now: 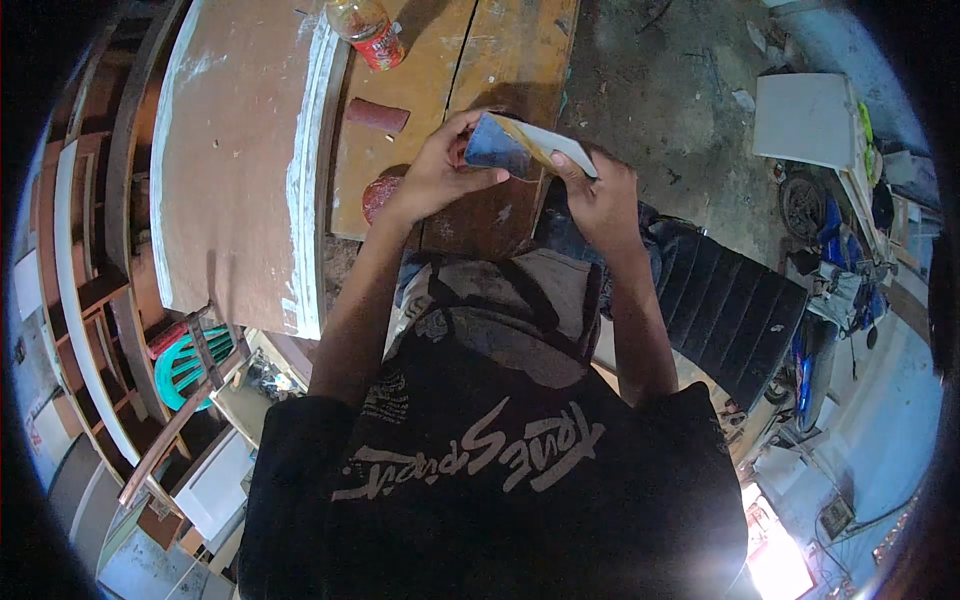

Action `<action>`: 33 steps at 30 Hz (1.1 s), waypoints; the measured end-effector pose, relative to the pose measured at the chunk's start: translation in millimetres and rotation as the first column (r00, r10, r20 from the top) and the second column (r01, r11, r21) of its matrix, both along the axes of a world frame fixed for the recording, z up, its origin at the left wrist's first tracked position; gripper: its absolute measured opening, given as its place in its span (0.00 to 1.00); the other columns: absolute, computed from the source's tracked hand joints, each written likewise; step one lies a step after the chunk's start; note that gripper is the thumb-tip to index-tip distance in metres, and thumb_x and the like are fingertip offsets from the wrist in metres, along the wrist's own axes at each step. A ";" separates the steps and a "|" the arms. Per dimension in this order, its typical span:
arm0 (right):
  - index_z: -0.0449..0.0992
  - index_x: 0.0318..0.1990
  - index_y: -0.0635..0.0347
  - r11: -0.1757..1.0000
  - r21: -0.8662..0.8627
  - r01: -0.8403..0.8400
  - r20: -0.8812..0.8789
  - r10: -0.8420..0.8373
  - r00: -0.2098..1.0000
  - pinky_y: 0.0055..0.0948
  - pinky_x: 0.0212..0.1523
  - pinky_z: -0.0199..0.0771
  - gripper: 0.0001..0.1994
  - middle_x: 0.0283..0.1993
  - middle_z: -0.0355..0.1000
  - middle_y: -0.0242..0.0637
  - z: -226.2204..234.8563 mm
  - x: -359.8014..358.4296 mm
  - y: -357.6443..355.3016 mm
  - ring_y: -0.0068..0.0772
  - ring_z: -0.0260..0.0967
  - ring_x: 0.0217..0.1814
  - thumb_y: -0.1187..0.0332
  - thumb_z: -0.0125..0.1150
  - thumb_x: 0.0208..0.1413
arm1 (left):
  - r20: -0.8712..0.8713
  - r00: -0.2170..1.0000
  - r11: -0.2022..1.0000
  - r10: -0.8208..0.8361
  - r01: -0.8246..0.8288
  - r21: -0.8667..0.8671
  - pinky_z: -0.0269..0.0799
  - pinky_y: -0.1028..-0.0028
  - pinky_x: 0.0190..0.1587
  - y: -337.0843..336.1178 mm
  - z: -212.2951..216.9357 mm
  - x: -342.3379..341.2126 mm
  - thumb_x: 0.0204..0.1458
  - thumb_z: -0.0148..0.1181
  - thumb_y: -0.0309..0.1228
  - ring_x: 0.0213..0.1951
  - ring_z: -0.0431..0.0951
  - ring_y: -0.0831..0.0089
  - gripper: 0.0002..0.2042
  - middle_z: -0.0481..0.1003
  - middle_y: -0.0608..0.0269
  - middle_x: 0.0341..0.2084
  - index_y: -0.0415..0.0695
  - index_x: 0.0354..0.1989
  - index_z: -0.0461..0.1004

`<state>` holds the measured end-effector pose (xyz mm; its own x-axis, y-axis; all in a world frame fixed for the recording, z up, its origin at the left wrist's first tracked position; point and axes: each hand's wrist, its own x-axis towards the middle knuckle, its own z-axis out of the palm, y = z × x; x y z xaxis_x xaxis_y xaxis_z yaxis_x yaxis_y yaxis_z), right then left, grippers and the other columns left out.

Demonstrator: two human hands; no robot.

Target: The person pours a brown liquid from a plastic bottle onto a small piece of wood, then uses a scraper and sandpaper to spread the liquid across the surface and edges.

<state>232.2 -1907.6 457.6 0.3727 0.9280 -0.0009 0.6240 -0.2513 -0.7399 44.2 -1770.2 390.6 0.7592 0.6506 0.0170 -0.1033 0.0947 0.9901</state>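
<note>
Over the near part of a yellowish wooden table, I hold a folded piece with a blue face, a pale white outer side and a tan edge; its exact kind cannot be made out. My left hand grips its blue end, fingers partly hidden behind it and thumb stretched along the lower side. At the white end, my right hand pinches it between thumb and fingers. Close to my left wrist lies a round reddish thing, partly covered. A reddish-brown strip like sandpaper rests flat farther back.
A clear bottle with a red label stands at the back of the table. To the left is a large wooden panel with white-smeared edges. A black ribbed seat-like pad lies at right, with a motorcycle beyond it.
</note>
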 end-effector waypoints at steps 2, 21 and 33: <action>0.79 0.40 0.70 0.999 0.033 0.004 -0.016 -0.003 1.000 0.34 0.36 0.74 0.18 0.29 0.78 0.49 5.2 -4.2 1.9 0.28 0.75 0.33 0.58 0.62 0.63 | 0.081 0.997 0.994 0.006 0.003 -0.109 0.67 0.66 0.61 -4.6 17.3 -6.0 0.46 0.76 0.30 0.58 0.71 0.70 0.35 0.73 0.61 0.52 0.38 0.63 0.65; 0.81 0.47 0.62 0.887 0.458 -0.060 0.024 0.055 0.998 0.39 0.45 0.78 0.14 0.41 0.79 0.45 121.0 -77.4 6.5 0.49 0.78 0.42 0.77 0.59 0.52 | 0.582 0.791 0.962 0.189 -0.031 -0.270 0.67 0.59 0.57 -14.0 119.5 -2.5 0.30 0.62 0.48 0.53 0.73 0.55 0.49 0.70 0.45 0.50 0.34 0.64 0.59; 0.79 0.46 0.69 0.892 0.419 0.170 -0.445 0.039 0.895 0.27 0.43 0.77 0.13 0.39 0.80 0.43 147.1 -63.0 0.0 0.29 0.79 0.41 0.69 0.69 0.59 | 0.539 0.756 0.895 0.371 -0.136 -0.425 0.63 0.53 0.65 -23.1 112.0 -15.6 0.32 0.64 0.45 0.59 0.70 0.48 0.48 0.69 0.43 0.58 0.34 0.66 0.58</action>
